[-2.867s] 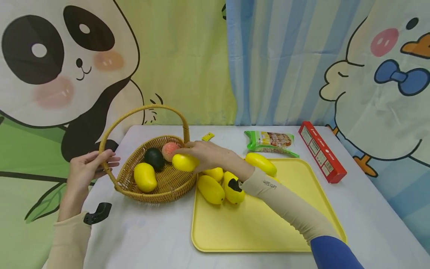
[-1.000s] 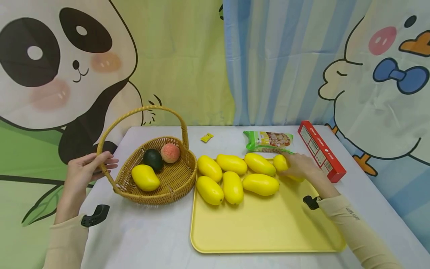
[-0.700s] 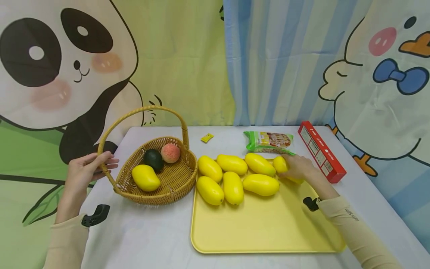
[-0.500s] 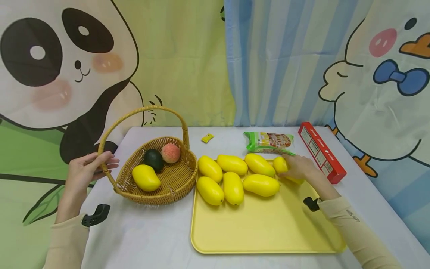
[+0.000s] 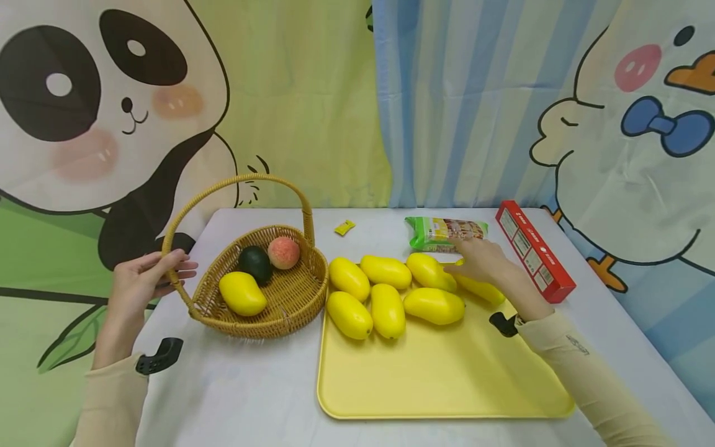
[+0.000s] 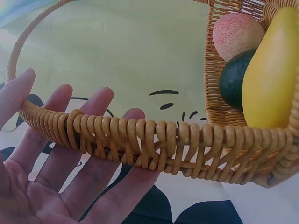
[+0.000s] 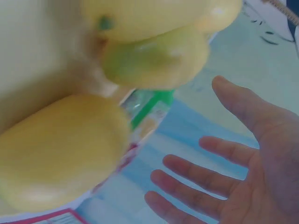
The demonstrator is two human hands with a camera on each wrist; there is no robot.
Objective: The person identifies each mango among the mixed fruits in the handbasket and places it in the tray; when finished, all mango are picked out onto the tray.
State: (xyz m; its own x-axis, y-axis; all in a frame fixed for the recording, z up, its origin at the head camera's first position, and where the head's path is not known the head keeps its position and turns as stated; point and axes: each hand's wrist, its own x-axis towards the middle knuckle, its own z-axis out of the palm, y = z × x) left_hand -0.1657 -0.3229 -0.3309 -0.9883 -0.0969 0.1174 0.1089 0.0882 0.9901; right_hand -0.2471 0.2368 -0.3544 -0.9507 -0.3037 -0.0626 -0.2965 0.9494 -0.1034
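My left hand (image 5: 139, 279) holds the handle (image 6: 131, 140) of the wicker basket (image 5: 262, 329) loosely, thumb in front and fairly straight fingers behind. Inside the basket lie a yellow mango (image 5: 242, 293), a dark green avocado (image 5: 255, 265) and a pink peach (image 5: 283, 252). My right hand (image 5: 483, 261) hovers just over a mango (image 5: 480, 289) at the tray's back right, partly covering it. In the right wrist view the right hand (image 7: 243, 172) has spread fingers and nothing in it. Several more mangoes (image 5: 388, 310) sit in two rows on the yellow tray (image 5: 441, 379).
Behind the tray lies a green snack bag (image 5: 441, 234), with a small yellow packet (image 5: 344, 228) farther left. A long red box (image 5: 534, 251) stands right of the tray. A cartoon-print curtain (image 5: 313, 105) hangs behind the white table (image 5: 234, 391).
Earlier my right hand held a mango over the basket; later it was on a mango at the tray's back right. Now it has lifted off, slightly leftward. The left hand stays put.
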